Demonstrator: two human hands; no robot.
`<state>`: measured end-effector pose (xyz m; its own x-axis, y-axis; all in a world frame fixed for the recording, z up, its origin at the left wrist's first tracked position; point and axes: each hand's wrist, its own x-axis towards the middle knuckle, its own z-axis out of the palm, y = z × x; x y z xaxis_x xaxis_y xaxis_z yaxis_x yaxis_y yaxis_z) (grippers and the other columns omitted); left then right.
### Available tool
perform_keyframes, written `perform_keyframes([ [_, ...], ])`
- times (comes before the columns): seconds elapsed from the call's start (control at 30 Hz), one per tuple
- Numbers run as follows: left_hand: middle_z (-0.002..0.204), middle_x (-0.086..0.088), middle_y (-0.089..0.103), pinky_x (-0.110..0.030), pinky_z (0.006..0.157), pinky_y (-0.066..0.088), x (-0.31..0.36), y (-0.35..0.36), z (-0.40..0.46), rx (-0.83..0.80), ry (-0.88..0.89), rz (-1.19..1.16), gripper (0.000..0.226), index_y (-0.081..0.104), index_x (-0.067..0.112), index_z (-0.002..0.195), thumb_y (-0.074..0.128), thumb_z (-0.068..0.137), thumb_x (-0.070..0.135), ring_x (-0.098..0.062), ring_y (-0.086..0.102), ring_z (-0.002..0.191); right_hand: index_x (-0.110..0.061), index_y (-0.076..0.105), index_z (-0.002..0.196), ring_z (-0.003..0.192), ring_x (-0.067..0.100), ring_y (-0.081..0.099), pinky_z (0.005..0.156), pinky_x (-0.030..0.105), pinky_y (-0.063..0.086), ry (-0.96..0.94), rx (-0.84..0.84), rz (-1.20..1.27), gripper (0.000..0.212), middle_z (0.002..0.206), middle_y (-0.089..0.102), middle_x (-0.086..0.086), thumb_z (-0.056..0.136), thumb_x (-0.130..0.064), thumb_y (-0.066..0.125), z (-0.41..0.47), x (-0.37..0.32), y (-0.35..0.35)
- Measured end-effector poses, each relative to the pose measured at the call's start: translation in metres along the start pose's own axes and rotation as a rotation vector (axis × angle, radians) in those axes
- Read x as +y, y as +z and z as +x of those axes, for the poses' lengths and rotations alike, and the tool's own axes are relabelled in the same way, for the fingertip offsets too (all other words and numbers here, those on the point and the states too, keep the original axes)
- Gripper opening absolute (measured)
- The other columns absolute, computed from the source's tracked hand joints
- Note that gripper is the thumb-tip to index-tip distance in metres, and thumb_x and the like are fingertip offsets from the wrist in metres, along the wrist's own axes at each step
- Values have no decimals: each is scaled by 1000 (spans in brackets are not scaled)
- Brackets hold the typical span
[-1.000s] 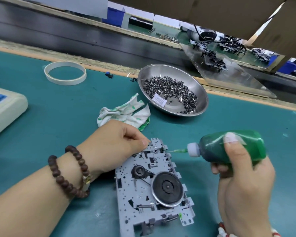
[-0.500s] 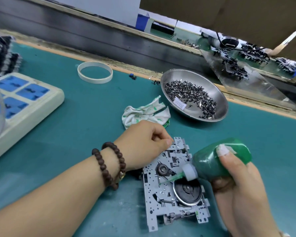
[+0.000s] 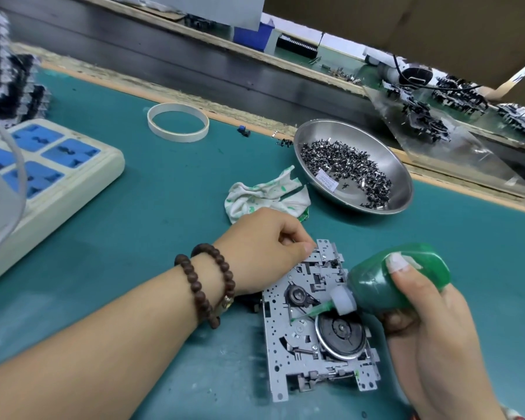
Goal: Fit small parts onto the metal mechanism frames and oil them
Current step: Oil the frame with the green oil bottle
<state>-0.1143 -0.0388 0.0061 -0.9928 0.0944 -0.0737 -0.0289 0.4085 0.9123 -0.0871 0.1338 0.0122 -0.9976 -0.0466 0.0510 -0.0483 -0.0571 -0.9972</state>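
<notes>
Oil bottle in green plastic sits in the right hand, fingers and thumb wrapped round its body, and its thin nozzle points down and left onto the metal mechanism frame, the tip touching the plate just left of the dark flywheel. The frame lies flat on the teal mat, between the two hands. The left hand is curled into a loose fist at the frame's upper left corner, fingertips pressing its edge; whether it pinches anything cannot be told. Beyond the frame lie a crumpled cloth and a steel bowl of small dark parts.
</notes>
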Motion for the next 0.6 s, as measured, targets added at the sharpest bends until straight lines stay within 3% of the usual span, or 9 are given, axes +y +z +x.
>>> perform_keyframes([
  [0.1, 53, 16, 54, -5, 48, 35, 0, 0, 0, 1, 0, -6, 21, 62, 29, 66, 61, 87, 28, 6, 45, 45, -20, 69, 69, 66, 24, 48, 58, 31, 38, 0, 13, -30, 47, 64, 59, 0, 44, -59, 81, -1, 0, 0],
  [0.2, 55, 16, 54, -5, 50, 37, -1, 0, 0, 2, 1, -3, 21, 62, 29, 65, 61, 86, 28, 6, 45, 47, -18, 68, 67, 72, 30, 44, 63, 38, 33, 28, 24, 5, 14, 66, 55, 8, 65, -31, 69, -1, 2, -3],
  [0.27, 56, 16, 55, -6, 51, 38, -1, 0, 1, 1, 3, -1, 21, 62, 30, 65, 60, 87, 28, 5, 45, 48, -17, 67, 68, 73, 31, 45, 63, 40, 33, 26, 36, -1, 11, 69, 53, 12, 69, -26, 61, 0, 2, -3],
  [0.4, 54, 16, 54, -6, 50, 37, -2, 0, 1, 0, 7, 0, 21, 62, 29, 66, 60, 87, 28, 5, 45, 47, -16, 67, 69, 73, 31, 44, 65, 42, 32, 14, 60, 0, 11, 71, 51, 14, 69, -26, 62, 0, 2, -3],
  [0.47, 49, 18, 52, -6, 47, 35, -2, 0, 1, 0, 8, -4, 21, 62, 29, 66, 60, 87, 28, 5, 44, 45, -16, 67, 71, 73, 32, 44, 68, 45, 33, 1, 53, -5, 18, 72, 52, 15, 65, -33, 72, 0, 3, -3],
  [0.6, 51, 17, 53, -9, 49, 37, -3, 0, 2, -1, 11, -1, 20, 63, 29, 67, 60, 87, 27, 3, 44, 46, -16, 67, 77, 68, 33, 48, 68, 47, 39, -67, 25, -70, 59, 69, 56, 12, 48, -66, 78, -1, 3, -4],
])
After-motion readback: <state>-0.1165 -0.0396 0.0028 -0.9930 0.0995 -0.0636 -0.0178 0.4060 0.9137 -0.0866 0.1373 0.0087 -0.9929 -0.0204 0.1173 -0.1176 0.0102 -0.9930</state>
